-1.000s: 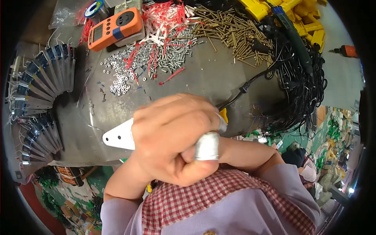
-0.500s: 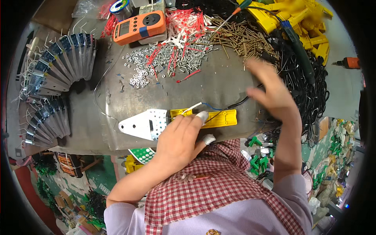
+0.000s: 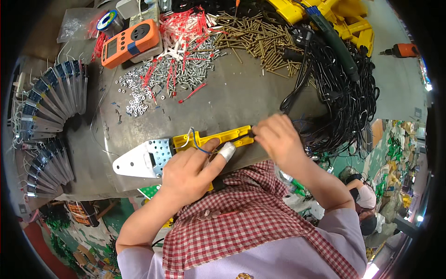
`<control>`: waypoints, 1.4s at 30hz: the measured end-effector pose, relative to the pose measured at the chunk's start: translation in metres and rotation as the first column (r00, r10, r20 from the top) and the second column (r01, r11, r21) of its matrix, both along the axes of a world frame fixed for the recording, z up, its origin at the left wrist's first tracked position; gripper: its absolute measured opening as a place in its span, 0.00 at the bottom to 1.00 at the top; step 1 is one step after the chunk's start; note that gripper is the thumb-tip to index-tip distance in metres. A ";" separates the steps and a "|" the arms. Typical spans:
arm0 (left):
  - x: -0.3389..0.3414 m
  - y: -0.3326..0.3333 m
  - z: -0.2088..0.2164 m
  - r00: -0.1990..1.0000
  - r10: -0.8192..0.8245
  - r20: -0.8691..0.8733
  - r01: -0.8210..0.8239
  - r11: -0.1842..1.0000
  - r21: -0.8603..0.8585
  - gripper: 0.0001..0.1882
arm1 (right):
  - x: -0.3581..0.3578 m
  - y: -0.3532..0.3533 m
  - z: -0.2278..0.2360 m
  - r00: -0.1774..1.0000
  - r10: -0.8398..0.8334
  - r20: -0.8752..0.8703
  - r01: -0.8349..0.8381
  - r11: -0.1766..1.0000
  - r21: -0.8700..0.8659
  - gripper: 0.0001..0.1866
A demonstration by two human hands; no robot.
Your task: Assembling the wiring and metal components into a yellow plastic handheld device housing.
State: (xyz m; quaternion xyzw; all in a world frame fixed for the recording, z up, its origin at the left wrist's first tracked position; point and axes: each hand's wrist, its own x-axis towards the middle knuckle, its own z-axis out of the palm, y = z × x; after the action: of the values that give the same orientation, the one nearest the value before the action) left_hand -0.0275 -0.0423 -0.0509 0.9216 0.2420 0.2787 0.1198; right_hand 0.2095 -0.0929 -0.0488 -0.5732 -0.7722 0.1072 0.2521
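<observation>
A yellow plastic handle shell (image 3: 224, 136) lies open side up near the bench's front edge. Joined to its left end is a tapered white metal plate (image 3: 132, 163) with a perforated section. My left hand (image 3: 188, 172), two of its fingertips wrapped in white, grips the shell with thumb and fingers. Beside those fingers a blue wire (image 3: 195, 141) and a white wire (image 3: 189, 132) loop up out of the shell. A black cord (image 3: 242, 137) runs inside toward the right end, where my right hand (image 3: 281, 142) has its fingers closed on it; the fingertips are slightly blurred.
Silver screws (image 3: 188, 72), white rings (image 3: 138, 104) and brass screws (image 3: 260, 42) lie in heaps behind. An orange meter (image 3: 131, 44) stands back left, near stacked plate assemblies (image 3: 51, 100). Tangled black cords (image 3: 344, 100) cover the right; a person (image 3: 366, 197) is beyond the bench.
My right hand has come down and left from the cord pile to the shell's right end. The cord now lies along the shell. My view has shifted.
</observation>
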 end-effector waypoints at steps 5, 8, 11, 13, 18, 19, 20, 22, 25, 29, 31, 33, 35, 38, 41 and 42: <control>-0.002 0.000 0.009 0.990 0.113 -0.089 -0.106 0.991 0.078 0.20 | 0.004 0.009 -0.002 0.999 -0.016 0.052 0.023 0.990 -0.137 0.12; -0.008 -0.001 0.007 0.950 0.222 -0.219 -0.226 0.974 0.005 0.23 | 0.010 0.023 0.018 0.995 -0.029 -0.092 0.006 0.969 -0.247 0.15; -0.005 -0.001 0.015 0.944 0.165 -0.286 -0.182 0.983 -0.032 0.24 | -0.020 0.034 0.028 0.977 0.011 -0.211 -0.037 0.992 -0.121 0.16; -0.006 0.001 0.023 0.948 0.154 -0.280 -0.180 0.981 -0.070 0.23 | -0.048 0.035 0.001 0.889 0.120 -0.442 -0.240 0.944 -0.225 0.14; -0.007 0.011 0.036 0.975 0.126 -0.181 -0.156 0.975 -0.159 0.23 | -0.058 0.039 -0.004 0.938 0.141 -0.316 -0.190 0.973 -0.130 0.09; -0.007 0.013 0.035 0.965 0.064 -0.254 -0.115 0.975 -0.191 0.22 | -0.060 0.040 -0.007 0.938 0.150 -0.312 -0.197 0.972 -0.127 0.09; -0.010 0.006 0.040 0.960 0.055 -0.274 -0.100 0.983 -0.153 0.22 | -0.062 0.039 -0.009 0.939 0.117 -0.323 -0.173 0.973 -0.150 0.10; -0.017 -0.013 0.036 0.955 0.071 -0.289 -0.113 0.985 -0.133 0.22 | -0.064 0.036 -0.011 0.945 0.079 -0.317 -0.140 0.975 -0.173 0.13; -0.020 -0.022 0.031 0.942 0.106 -0.319 -0.139 0.987 -0.081 0.23 | -0.068 0.039 0.002 0.957 0.192 -0.215 -0.213 0.974 -0.078 0.17; -0.020 -0.027 0.031 0.921 0.072 -0.382 -0.127 0.985 -0.119 0.21 | -0.076 0.049 0.014 0.938 0.338 0.078 -0.330 0.939 -0.099 0.13; -0.016 -0.026 0.033 0.893 0.103 -0.437 -0.153 0.985 -0.081 0.17 | -0.082 0.058 0.021 0.895 0.382 0.232 -0.330 0.914 -0.235 0.09; -0.022 -0.030 0.024 0.881 0.116 -0.460 -0.146 0.989 -0.032 0.18 | -0.083 0.057 0.020 0.916 0.373 0.149 -0.341 0.917 -0.206 0.10; -0.022 -0.029 0.013 0.891 0.098 -0.442 -0.139 0.988 -0.061 0.23 | -0.073 0.057 0.015 0.882 0.470 0.028 -0.464 0.877 -0.122 0.11; -0.025 -0.028 0.020 0.878 0.083 -0.472 -0.108 0.994 -0.025 0.29 | -0.056 0.075 0.005 0.837 0.517 -0.180 -0.546 0.812 -0.204 0.12; -0.032 -0.023 0.022 0.871 0.027 -0.491 -0.066 0.996 -0.062 0.31 | -0.001 0.148 0.021 0.975 0.214 0.066 -0.209 0.976 -0.066 0.13; -0.034 -0.023 0.019 0.878 0.030 -0.477 -0.071 0.995 -0.068 0.31 | 0.020 0.178 0.038 0.986 -0.032 0.162 0.047 0.994 -0.095 0.13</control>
State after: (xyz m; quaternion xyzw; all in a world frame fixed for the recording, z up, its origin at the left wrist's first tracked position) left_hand -0.0612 -0.0649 -0.0320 0.9493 0.2995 0.0368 0.0879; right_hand 0.2298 0.0853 -0.0109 -0.6069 -0.7723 0.0937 0.1628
